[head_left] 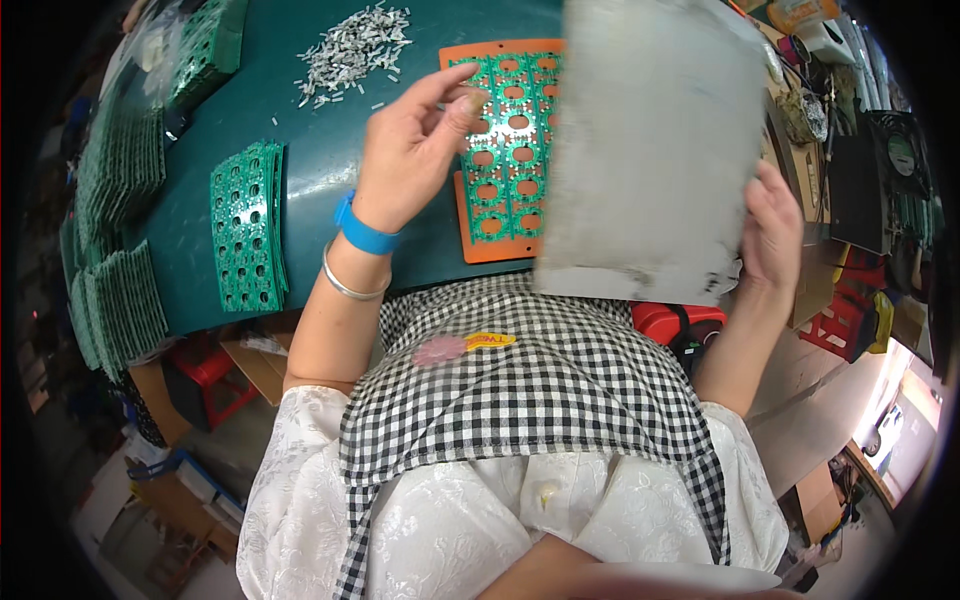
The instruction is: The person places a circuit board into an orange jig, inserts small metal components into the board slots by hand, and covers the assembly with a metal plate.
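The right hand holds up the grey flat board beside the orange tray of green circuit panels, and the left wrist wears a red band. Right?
Not quite: the head view shows the band on the left wrist is blue, not red. The right hand does hold the grey flat board beside the orange tray of green circuit panels.

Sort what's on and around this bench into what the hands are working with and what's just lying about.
In use:
- grey sheet, gripped by right hand
- green panel on orange tray, touched by left hand

Lying about:
- pile of small metal parts
- panel stack
- more panel stacks along the left edge
- fan
- red stool
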`<state>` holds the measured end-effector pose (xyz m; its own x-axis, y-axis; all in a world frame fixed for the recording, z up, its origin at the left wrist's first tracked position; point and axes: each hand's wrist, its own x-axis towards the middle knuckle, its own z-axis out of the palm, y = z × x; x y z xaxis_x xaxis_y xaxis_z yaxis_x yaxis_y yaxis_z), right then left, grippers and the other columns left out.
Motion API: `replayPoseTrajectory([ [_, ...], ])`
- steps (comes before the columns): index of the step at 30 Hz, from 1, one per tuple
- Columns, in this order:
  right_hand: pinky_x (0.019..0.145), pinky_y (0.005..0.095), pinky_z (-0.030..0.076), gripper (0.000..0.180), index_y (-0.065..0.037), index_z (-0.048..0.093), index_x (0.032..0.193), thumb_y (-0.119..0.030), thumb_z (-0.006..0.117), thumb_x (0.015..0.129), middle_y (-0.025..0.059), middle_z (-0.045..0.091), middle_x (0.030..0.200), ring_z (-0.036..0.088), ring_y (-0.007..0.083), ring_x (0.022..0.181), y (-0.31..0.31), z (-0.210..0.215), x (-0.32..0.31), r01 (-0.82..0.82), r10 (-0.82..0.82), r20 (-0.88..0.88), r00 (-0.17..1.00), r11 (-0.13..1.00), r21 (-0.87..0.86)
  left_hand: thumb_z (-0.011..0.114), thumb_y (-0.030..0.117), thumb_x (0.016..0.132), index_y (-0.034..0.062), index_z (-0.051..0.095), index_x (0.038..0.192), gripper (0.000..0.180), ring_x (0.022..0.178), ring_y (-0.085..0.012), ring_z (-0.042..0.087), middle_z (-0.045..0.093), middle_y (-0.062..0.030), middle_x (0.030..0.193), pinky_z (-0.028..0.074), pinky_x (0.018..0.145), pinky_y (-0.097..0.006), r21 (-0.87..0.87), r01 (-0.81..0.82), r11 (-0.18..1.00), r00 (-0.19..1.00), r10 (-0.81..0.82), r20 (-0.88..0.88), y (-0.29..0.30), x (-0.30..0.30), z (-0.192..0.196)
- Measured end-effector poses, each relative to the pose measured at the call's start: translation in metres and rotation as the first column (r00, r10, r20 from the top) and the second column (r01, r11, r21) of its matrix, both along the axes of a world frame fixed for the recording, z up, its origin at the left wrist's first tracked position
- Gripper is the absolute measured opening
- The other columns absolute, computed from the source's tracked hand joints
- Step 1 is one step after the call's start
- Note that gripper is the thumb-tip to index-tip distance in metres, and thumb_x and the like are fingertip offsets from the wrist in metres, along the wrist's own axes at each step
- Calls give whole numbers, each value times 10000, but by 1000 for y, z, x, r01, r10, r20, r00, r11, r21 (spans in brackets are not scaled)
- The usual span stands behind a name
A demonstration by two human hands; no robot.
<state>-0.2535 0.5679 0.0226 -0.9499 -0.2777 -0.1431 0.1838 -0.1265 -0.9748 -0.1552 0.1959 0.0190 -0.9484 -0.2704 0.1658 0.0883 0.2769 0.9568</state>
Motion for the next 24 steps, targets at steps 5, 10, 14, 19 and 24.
replayPoseTrajectory([
  [5,621,190,405,314,-50,571,1180,-118,698,902,-48,638,851,528,34,694,-76,-33,-10,-153,155,119,981,988,-27,629,185,971,7,395,1472,581,682,-74,602,683,-28,875,508,584,-249,214,38,976,992,-63,110,1,-9,-13],
  [10,572,315,471,386,22,559,1220,-177,663,907,94,658,710,613,178,615,-106,-49,-4,-39,267,-234,935,732,681,728,231,875,-37,501,1382,617,503,-128,530,607,-72,609,453,501,-295,-394,-38,918,940,167,296,-14,6,-28],
  [14,621,421,501,371,14,595,1226,-163,615,901,184,658,724,654,338,644,-121,-27,12,117,302,-363,882,605,788,768,253,839,-93,528,1328,645,464,-155,492,539,-105,561,433,486,-301,-390,-82,917,941,200,273,-14,8,-29],
  [19,619,387,504,439,13,562,1320,-139,590,910,204,626,704,641,328,608,-120,-33,26,152,240,-420,876,689,709,775,231,834,-90,532,1326,636,459,-154,486,527,-110,558,420,478,-300,-354,-93,931,958,181,223,-17,12,-32],
  [24,615,366,505,424,8,573,1317,-120,597,913,200,619,690,639,315,599,-122,-33,29,166,260,-420,869,647,744,781,219,831,-75,536,1331,629,458,-152,483,520,-111,558,409,471,-294,-370,-96,924,962,182,204,-18,14,-41],
])
